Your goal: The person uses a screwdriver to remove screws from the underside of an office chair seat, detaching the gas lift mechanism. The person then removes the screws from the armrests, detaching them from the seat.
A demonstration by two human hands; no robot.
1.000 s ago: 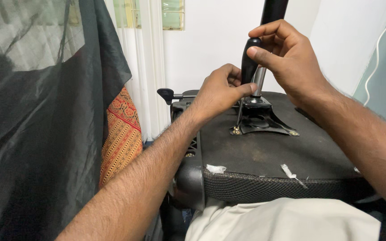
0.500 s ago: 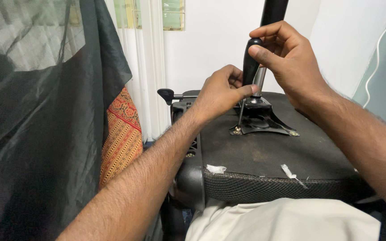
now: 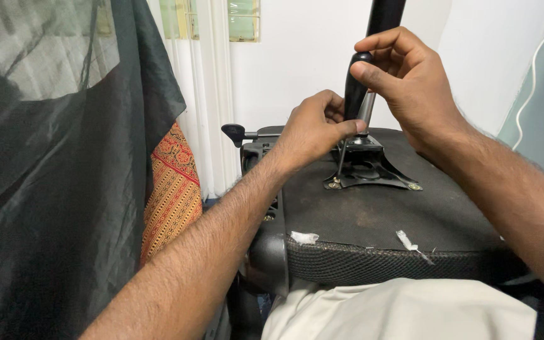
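Note:
An upturned office chair seat (image 3: 373, 217) lies before me, its black underside up. A black metal mounting plate (image 3: 373, 173) is fixed to it with brass screws (image 3: 333, 185), and the chair's gas column (image 3: 385, 16) rises from it. My right hand (image 3: 404, 82) grips the black handle of a screwdriver (image 3: 352, 88) from above. The thin shaft slants down to the screw at the plate's left corner. My left hand (image 3: 313, 132) pinches the shaft just below the handle.
A black adjustment lever (image 3: 237, 133) sticks out at the seat's left edge. Dark sheer fabric (image 3: 51, 170) and a red patterned cloth (image 3: 171, 189) hang at the left. White paper scraps (image 3: 303, 238) lie near the seat's mesh front edge. A white wall stands behind.
Both hands stay on the screwdriver; the right hand and handle have shifted very slightly upward and rightward. Nothing else moved.

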